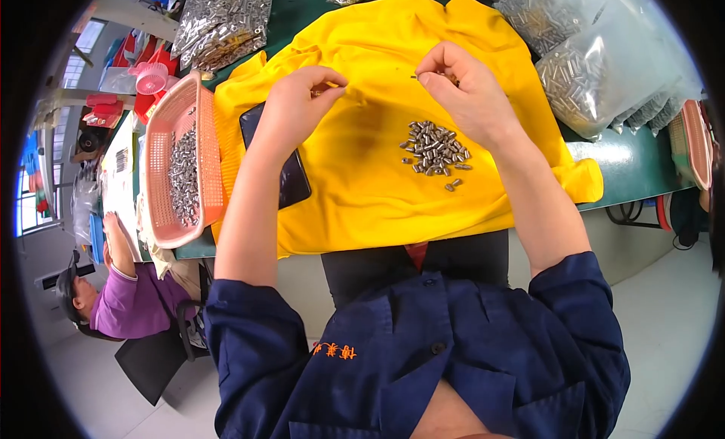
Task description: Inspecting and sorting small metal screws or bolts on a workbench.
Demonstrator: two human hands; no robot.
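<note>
My left hand point(300, 99) hangs over the yellow cloth point(347, 212) with thumb and fingertips pinched together; whatever lies between them is too small or hidden to name. Opposite it, my right hand point(470, 95) is closed, and a small dark metal piece point(414, 77) pokes out from its thumb and forefinger. More small metal glints inside its curled fingers. Below that hand, a heap of small cylindrical metal parts point(436, 148) rests on the cloth, with a few loose ones at its near edge. A dark phone point(294, 180) lies partly under my left forearm.
At the left stands a pink plastic basket point(209, 159) of small metal parts. Clear bags of metal parts sit at the far left point(224, 23) and far right point(574, 84) of the green table point(615, 159). A person in purple point(136, 307) sits at the left.
</note>
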